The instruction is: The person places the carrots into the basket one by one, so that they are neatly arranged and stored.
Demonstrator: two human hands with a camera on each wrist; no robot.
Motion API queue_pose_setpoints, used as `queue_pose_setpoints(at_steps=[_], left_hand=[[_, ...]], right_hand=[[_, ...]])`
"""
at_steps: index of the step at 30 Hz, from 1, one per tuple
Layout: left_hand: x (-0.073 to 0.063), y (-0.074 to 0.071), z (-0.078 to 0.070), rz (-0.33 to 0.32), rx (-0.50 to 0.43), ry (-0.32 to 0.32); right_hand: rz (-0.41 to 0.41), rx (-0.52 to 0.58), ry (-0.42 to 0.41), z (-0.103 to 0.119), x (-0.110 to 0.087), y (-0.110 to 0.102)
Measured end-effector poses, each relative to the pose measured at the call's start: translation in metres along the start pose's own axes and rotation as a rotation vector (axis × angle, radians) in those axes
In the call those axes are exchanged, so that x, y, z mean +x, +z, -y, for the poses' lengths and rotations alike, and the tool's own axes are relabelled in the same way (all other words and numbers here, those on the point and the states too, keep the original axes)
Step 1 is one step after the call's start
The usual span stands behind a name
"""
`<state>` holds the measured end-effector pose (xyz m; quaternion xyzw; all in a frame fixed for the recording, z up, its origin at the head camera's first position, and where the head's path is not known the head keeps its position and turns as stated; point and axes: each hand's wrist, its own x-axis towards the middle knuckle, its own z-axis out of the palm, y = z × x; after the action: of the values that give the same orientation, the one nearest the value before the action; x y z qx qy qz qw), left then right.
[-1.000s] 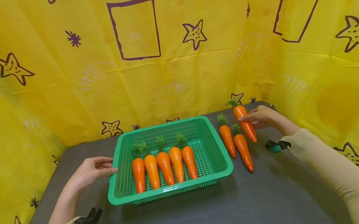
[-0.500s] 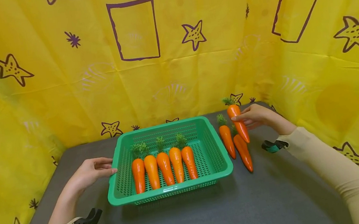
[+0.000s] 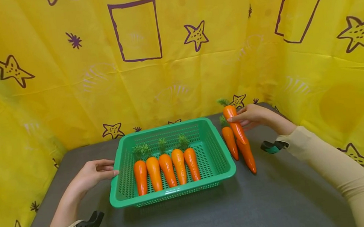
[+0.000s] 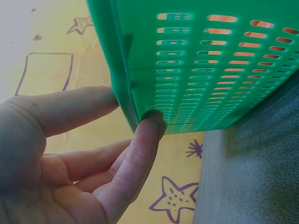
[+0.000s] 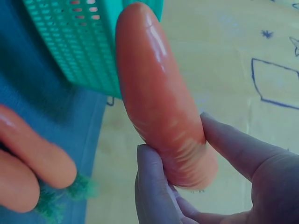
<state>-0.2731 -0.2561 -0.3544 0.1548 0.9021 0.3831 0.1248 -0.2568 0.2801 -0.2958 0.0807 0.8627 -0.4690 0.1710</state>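
My right hand [image 3: 254, 115] pinches an orange carrot [image 3: 234, 122] with a green leafy top near its thick end. The carrot is raised beside the basket's right side, its tip overlapping a carrot [image 3: 247, 158] on the table in the head view. Another carrot [image 3: 229, 141] lies right along the basket's edge. My left hand [image 3: 90, 175] holds the left rim of the green plastic basket [image 3: 171, 195], thumb and fingers on either side of it in the left wrist view. Several carrots [image 3: 167, 170] lie in a row inside, tops toward the back.
Under the basket is a dark grey table [image 3: 195, 221]. A yellow curtain [image 3: 178, 83] with starfish drawings surrounds it at the back and both sides. Inside the basket, bare mesh floor [image 3: 206, 159] shows to the right of the carrots.
My right hand has moved left with the carrot, from right of the two table carrots to over them, near the basket. The left hand and basket have stayed in place.
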Motion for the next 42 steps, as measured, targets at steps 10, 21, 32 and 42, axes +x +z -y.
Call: queue_pose_setpoints(at_steps=[10,21,32,42], left_hand=[[0.0,0.0,0.002,-0.003,0.003,-0.009],[0.001,0.0,0.002,0.002,0.006,-0.007],[0.002,0.0,0.002,0.004,0.008,-0.007],[0.001,0.0,0.002,0.003,0.001,-0.008]], right_hand=[[0.045,-0.025,-0.044,0.016,0.002,0.011],[0.109,-0.066,-0.075,0.031,0.01,0.029],[0.207,-0.058,-0.062,0.043,0.018,0.049],[0.259,-0.043,-0.028,0.052,0.028,0.073]])
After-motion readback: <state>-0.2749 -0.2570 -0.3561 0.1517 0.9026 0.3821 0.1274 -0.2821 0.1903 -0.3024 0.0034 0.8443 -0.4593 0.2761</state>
